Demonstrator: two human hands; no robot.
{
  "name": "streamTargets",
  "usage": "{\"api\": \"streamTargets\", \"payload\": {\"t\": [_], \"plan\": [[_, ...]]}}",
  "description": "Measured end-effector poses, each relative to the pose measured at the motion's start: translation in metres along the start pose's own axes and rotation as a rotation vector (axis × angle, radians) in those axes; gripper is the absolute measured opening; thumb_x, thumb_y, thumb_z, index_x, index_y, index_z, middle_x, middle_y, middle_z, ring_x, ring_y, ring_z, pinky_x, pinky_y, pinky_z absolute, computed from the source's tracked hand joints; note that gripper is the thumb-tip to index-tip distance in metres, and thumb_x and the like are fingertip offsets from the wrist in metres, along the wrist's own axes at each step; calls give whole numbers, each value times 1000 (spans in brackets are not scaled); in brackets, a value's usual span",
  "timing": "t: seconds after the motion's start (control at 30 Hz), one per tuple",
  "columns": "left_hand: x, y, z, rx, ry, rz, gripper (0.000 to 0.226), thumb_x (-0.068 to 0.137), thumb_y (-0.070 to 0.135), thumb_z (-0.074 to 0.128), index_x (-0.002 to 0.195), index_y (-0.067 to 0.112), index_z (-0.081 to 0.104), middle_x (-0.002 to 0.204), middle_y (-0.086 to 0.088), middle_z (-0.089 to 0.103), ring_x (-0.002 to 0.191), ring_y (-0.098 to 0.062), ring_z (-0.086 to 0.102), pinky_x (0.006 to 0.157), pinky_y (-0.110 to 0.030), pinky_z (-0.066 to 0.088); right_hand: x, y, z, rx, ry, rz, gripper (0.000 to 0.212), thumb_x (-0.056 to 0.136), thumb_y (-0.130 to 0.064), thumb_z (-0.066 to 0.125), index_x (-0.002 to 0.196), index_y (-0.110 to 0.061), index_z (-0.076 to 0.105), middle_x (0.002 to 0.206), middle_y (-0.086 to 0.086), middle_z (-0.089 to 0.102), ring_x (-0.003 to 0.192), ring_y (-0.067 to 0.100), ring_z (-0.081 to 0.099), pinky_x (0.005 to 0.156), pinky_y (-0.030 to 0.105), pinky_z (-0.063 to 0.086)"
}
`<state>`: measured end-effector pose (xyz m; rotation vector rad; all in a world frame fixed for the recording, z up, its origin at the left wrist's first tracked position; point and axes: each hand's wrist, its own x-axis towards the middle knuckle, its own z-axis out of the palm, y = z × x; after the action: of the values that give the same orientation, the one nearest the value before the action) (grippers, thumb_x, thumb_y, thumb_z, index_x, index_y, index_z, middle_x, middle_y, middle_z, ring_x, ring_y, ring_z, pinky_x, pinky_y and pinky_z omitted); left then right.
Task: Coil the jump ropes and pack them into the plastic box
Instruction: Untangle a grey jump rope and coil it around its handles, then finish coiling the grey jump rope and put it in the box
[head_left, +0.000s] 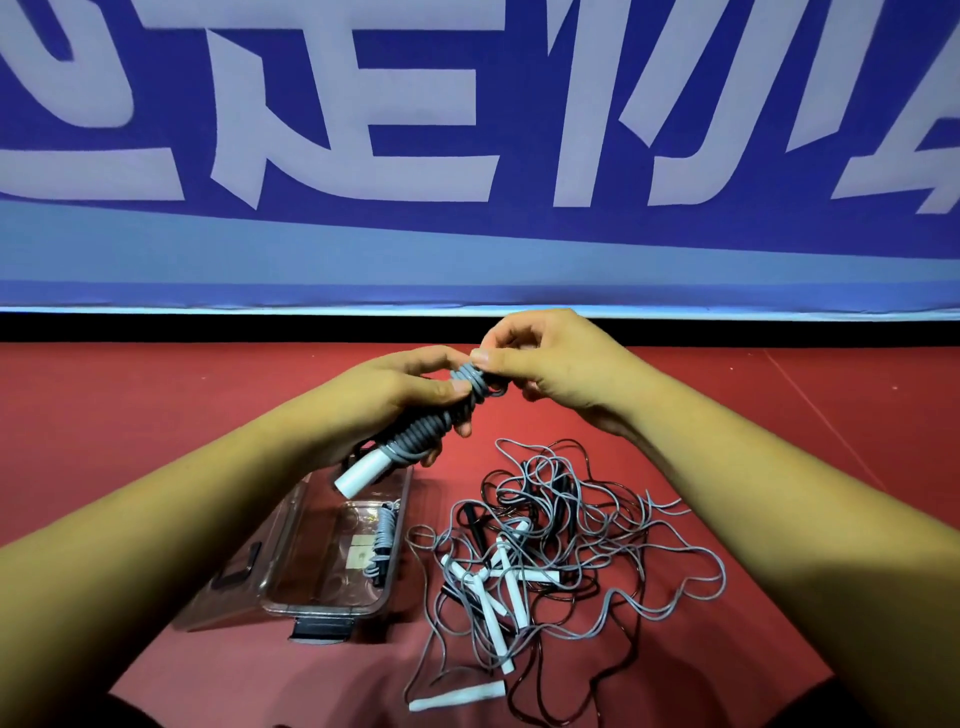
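Nearest, a loose white handle (457, 696) lies on the red surface (156, 415). Its cord seems to run into the tangle of ropes (571, 561) just beyond, right of centre. That heap is grey and dark cords mixed with more white handles, lying loose because they are not yet wound. The loops cross too much to count how many ropes are in it.

Just left of the tangle stands the plastic box (332, 609), open, with its lid (234, 582) folded out to the left so a finished bundle can drop straight in. One coiled rope (384, 535) already lies along the box's right wall. Clear plastic and reflections make the rest of the inside hard to read. Both forearms hide parts of the surface at the near corners.

Farther off, above the box, the left hand (400, 400) holds the wound rope (441, 423). Fingers and thumb curl round the bundle, likely to keep the turns from springing loose, and one white end sticks out down and left.

The right hand (550, 364) pinches the grey cord at the top of the bundle between thumb and forefinger, probably tucking in the last turn. Its other fingers curl behind and hide the cord's tip.

Farthest is a blue banner (467, 249) with large pale letters, cut off at the top.
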<state>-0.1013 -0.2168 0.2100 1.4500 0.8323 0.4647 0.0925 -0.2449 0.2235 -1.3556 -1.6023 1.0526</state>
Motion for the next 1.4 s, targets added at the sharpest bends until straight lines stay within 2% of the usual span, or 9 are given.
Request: {"api": "streamTargets", "payload": {"t": [0.2, 0.4, 0.63, 0.73, 0.87, 1.0, 1.13, 1.23, 1.4], "plan": [[-2, -6, -1, 37, 74, 22, 15, 97, 18, 56, 110, 11, 55, 86, -23, 65, 64, -27, 53, 57, -31, 47, 11, 7, 11, 164, 7, 186, 16, 90, -8, 63, 76, -16, 63, 76, 1, 60, 75, 12, 49, 61, 27, 36], [-2, -14, -16, -33, 142, 36, 8, 97, 19, 58, 102, 15, 54, 88, -26, 65, 56, -24, 53, 59, -36, 50, 40, 9, 43, 565, 345, 325, 26, 96, -5, 53, 72, -14, 54, 70, 2, 47, 64, 13, 41, 54, 27, 39], [6, -64, -35, 26, 141, -126, 44, 61, 26, 79, 99, 37, 59, 102, -32, 66, 81, -32, 57, 72, -43, 45, 45, 47, 59, 454, 193, 411, 12, 93, -10, 61, 82, -13, 61, 75, 3, 56, 59, 11, 48, 55, 27, 43], [20, -93, -45, 59, 220, -207, 58, 70, 11, 77, 117, 33, 51, 98, -31, 64, 74, -27, 58, 68, -34, 47, 54, 73, 57, 401, 204, 492, 11, 94, -15, 59, 84, -12, 58, 73, 3, 54, 57, 12, 47, 53, 26, 41], [42, -141, -74, 139, 323, -342, 53, 83, 3, 73, 125, 19, 45, 97, -19, 68, 65, -26, 63, 60, -32, 53, 68, 132, 71, 283, 187, 665, 13, 95, -16, 53, 83, -10, 55, 70, 4, 49, 52, 13, 44, 48, 25, 38], [54, -201, -96, 196, 476, -458, 25, 82, 6, 74, 93, 10, 52, 82, -15, 62, 64, -25, 59, 60, -34, 50, 73, 206, 103, 91, 146, 745, 11, 93, -14, 53, 85, -7, 54, 70, 9, 49, 48, 15, 44, 40, 21, 36], [58, -265, -110, 243, 537, -591, 38, 75, 15, 84, 91, 12, 49, 70, -9, 58, 57, -22, 54, 52, -31, 47, 74, 272, 125, -236, 32, 740, 23, 86, -15, 60, 65, -5, 54, 56, 9, 50, 51, 25, 48, 52, 27, 43], [65, -309, -114, 209, 565, -639, 37, 75, 10, 84, 89, 15, 49, 67, -8, 56, 50, -19, 47, 47, -27, 44, 72, 311, 140, -438, -83, 707, 41, 84, -16, 62, 50, -11, 39, 49, 5, 36, 52, 24, 39, 46, 26, 26], [85, -363, -116, 172, 642, -643, 36, 75, 6, 83, 82, 21, 51, 70, -4, 63, 49, -13, 56, 56, -28, 53, 58, 363, 173, -511, -195, 688, 24, 80, -26, 71, 77, -9, 54, 78, 13, 58, 77, 27, 56, 65, 30, 40]]}}
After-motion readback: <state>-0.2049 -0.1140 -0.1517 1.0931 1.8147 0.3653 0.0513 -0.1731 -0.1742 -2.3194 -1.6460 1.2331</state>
